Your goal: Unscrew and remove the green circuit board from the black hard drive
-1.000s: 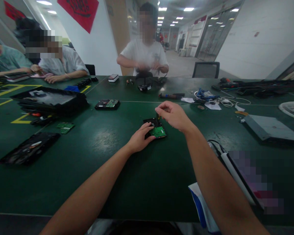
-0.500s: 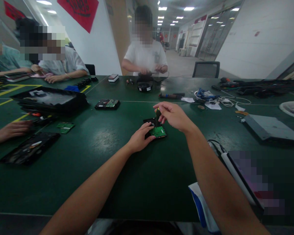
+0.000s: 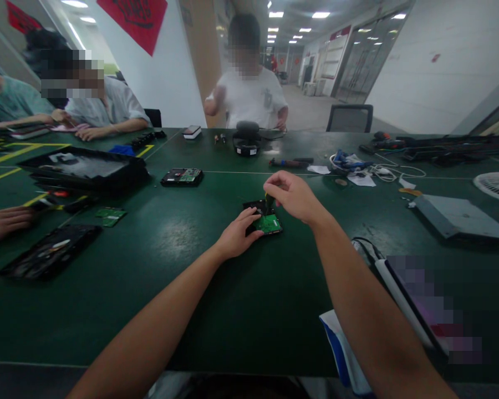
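Observation:
A small black hard drive with a green circuit board lies on the green table in front of me. My left hand rests on its left edge, fingers curled against it, holding it steady. My right hand hovers just above the drive, fingers pinched round a screwdriver with a dark and yellow-green handle, its tip pointing down at the board.
Another hard drive and a black tray lie at the left, with loose green boards. A co-worker's hand reaches in at the left edge. A person stands across the table. Cables and a grey case sit on the right.
My hands have hardly moved; my right hand shifted slightly over the drive. The co-worker's hand at the left came in, then drew back toward the edge. The person opposite straightened up.

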A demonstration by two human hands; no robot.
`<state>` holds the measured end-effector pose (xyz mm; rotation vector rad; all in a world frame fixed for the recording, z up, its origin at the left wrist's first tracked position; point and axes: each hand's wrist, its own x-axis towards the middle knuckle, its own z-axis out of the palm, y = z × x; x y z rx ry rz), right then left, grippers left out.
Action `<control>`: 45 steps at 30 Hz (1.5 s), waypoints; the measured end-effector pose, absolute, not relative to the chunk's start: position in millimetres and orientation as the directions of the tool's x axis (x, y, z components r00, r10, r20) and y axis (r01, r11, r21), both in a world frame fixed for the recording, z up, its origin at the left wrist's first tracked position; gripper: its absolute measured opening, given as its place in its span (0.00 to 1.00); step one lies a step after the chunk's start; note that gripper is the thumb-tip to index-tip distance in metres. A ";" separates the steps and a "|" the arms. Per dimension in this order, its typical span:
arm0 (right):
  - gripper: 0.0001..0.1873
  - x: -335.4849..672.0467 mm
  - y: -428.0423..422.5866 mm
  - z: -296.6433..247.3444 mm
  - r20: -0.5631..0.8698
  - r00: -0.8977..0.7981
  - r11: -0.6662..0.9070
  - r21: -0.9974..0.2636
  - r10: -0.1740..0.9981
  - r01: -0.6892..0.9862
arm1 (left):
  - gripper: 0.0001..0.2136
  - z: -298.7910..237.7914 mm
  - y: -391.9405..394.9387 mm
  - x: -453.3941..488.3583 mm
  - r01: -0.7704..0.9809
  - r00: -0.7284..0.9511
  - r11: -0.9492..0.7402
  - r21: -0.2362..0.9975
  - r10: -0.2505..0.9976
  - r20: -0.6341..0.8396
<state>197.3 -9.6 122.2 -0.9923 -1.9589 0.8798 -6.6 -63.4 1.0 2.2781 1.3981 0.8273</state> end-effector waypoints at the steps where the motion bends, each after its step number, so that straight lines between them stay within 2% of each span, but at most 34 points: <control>1: 0.12 197.1 -10.5 122.7 0.312 -0.436 0.468 -0.826 0.844 0.315 | 0.26 1.2 -63.5 -6.4 0.689 0.345 -0.458 0.562 0.889 0.301; 13: 0.14 194.6 -15.6 125.3 0.204 -0.545 0.371 -0.903 0.813 0.217 | 0.26 2.9 -63.1 -6.2 0.683 0.359 -0.472 0.558 0.882 0.306; 22: 0.10 195.5 -8.3 119.9 0.297 -0.359 0.427 -0.824 0.885 0.372 | 0.26 0.1 -62.5 -6.1 0.688 0.346 -0.466 0.556 0.884 0.313; 25: 0.08 195.0 -10.9 121.5 0.320 -0.379 0.455 -0.818 0.868 0.351 | 0.25 1.3 -63.3 -5.6 0.692 0.342 -0.459 0.557 0.888 0.308; 32: 0.15 193.2 -13.5 121.5 0.308 -0.453 0.461 -0.843 0.837 0.278 | 0.25 0.3 -62.3 -5.4 0.681 0.355 -0.477 0.556 0.879 0.318; 38: 0.15 190.3 -7.3 115.0 0.223 -0.431 0.357 -0.898 0.874 0.259 | 0.26 2.3 -63.0 -4.8 0.680 0.355 -0.472 0.562 0.882 0.310; 41: 0.13 191.1 -7.8 116.8 0.253 -0.421 0.392 -0.874 0.871 0.287 | 0.26 2.3 -63.3 -5.1 0.681 0.354 -0.472 0.560 0.882 0.312; 45: 0.13 193.4 -7.8 119.5 0.319 -0.304 0.421 -0.825 0.898 0.378 | 0.25 0.4 -62.6 -5.8 0.684 0.350 -0.469 0.559 0.883 0.313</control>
